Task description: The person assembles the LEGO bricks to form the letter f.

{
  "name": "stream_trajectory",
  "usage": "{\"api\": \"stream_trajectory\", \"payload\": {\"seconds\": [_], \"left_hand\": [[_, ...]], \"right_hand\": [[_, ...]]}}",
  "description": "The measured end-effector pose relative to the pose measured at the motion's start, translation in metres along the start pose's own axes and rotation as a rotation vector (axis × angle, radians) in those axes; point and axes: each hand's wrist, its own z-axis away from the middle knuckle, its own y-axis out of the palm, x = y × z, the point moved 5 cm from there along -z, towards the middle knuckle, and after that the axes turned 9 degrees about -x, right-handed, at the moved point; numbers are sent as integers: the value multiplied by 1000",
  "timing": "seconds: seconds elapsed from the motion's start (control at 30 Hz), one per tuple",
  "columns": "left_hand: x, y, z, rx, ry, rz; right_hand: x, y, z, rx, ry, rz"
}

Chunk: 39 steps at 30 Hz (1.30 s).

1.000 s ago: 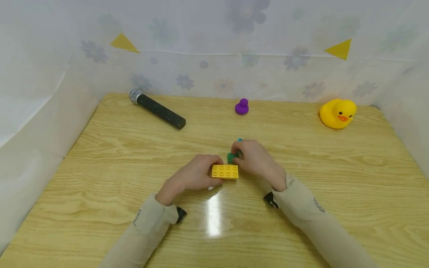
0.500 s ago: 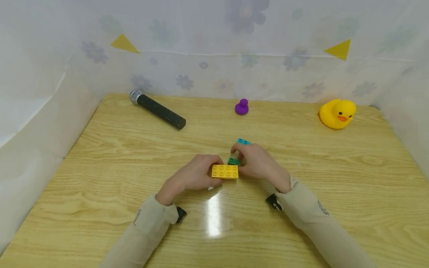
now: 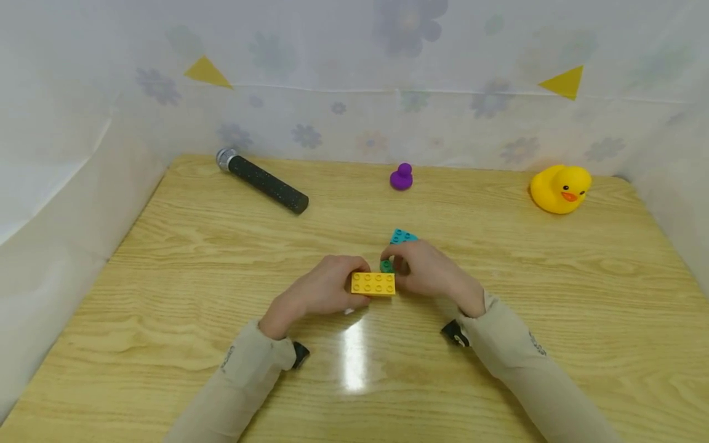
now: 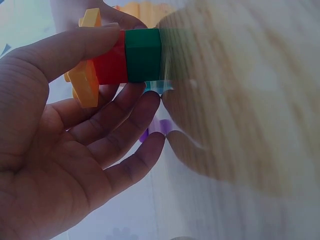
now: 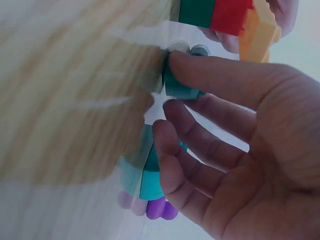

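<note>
In the head view, my left hand (image 3: 332,285) grips a stack of toy building bricks whose top is a yellow brick (image 3: 373,283). The left wrist view shows a red brick (image 4: 111,62) under the yellow one and a green brick (image 4: 143,55) at the bottom, against the tabletop. Just right of the stack, my right hand (image 3: 426,268) pinches a small loose green brick (image 5: 177,85) between thumb and fingers, low at the table. Behind that hand, partly covered by it, lies a turquoise brick (image 3: 402,236).
A black microphone (image 3: 266,183) lies at the back left of the wooden table (image 3: 183,271). At the back middle sits a small purple duck (image 3: 401,177), and a larger yellow rubber duck (image 3: 560,189) stands at the back right. A flowered white cloth (image 3: 343,117) hangs behind.
My right hand has shifted slightly right and toward me, and the small green brick has turned in its fingers. More of the turquoise brick shows. The left hand and its stack have stayed put.
</note>
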Motion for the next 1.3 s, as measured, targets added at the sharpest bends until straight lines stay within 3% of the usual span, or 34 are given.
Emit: {"api": "stream_trajectory", "payload": {"seconds": [0.4,0.9,1.3], "left_hand": [[-2,0,-1,-7,10,-4],[-2,-1,-1,0,3,-15],[-2,0,0,-6,-4,-13]], "right_hand": [[-10,-7,6,-127,107,-129],[-8,-45,16,-297,9,-216],[5,-52,20,-354,-24,-242]]}}
